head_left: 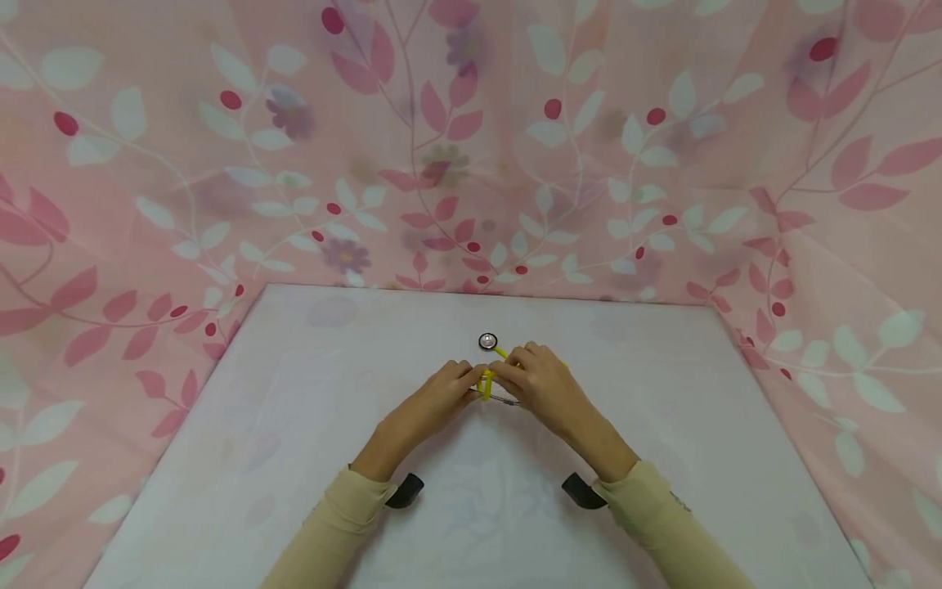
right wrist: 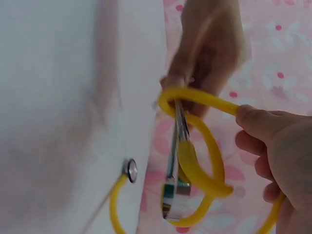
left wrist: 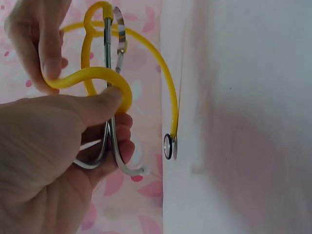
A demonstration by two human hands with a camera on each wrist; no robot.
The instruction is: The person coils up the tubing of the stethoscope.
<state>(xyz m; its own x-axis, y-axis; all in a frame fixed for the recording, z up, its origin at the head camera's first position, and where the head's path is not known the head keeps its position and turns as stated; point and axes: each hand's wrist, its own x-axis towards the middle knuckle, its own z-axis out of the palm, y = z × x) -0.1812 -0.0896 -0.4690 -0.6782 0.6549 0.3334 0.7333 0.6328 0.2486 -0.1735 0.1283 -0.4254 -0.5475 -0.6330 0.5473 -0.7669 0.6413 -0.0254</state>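
A stethoscope with yellow tubing is between my two hands above the white table. My left hand grips its metal ear tubes, the thumb pressing a loop of tubing against them. One white-tipped ear tube end sticks out below the fingers. Pinched between the thumb and fingers of my right hand is the tubing that wraps around the ear tubes. The round chest piece with a black rim lies on the table beyond the hands. A shiny metal spring band shows beside the tubing.
The white-covered table extends around both hands. Behind it and at its sides hangs a pink cloth with leaves and flowers. A dark strap end juts from the left sleeve, another dark strap end from the right.
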